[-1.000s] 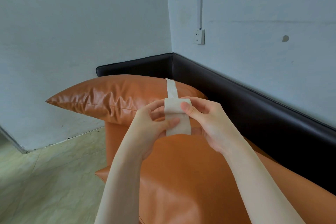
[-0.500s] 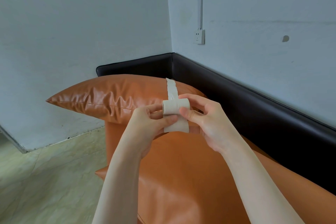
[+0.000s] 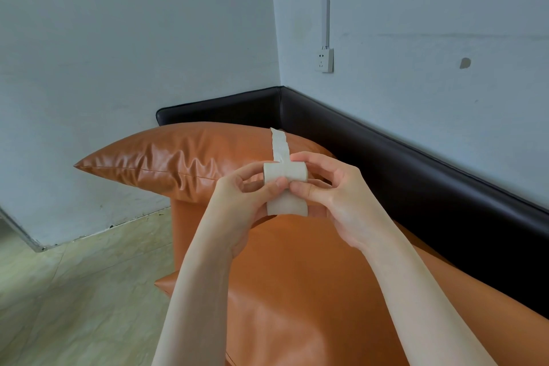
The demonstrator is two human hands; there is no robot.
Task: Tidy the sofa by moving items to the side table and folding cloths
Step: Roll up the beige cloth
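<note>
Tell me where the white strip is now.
In the head view, the white strip sits centre frame, pinched between the left hand and right hand; its free end trails over the orange cushion.

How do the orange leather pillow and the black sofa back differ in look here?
The orange leather pillow is glossy, puffed and creased near its seam; the black sofa back is dark, smooth and runs as a long padded band along both walls. The pillow tapers to a pointed corner; the back turns a squared corner. Both look leather-like.
</note>
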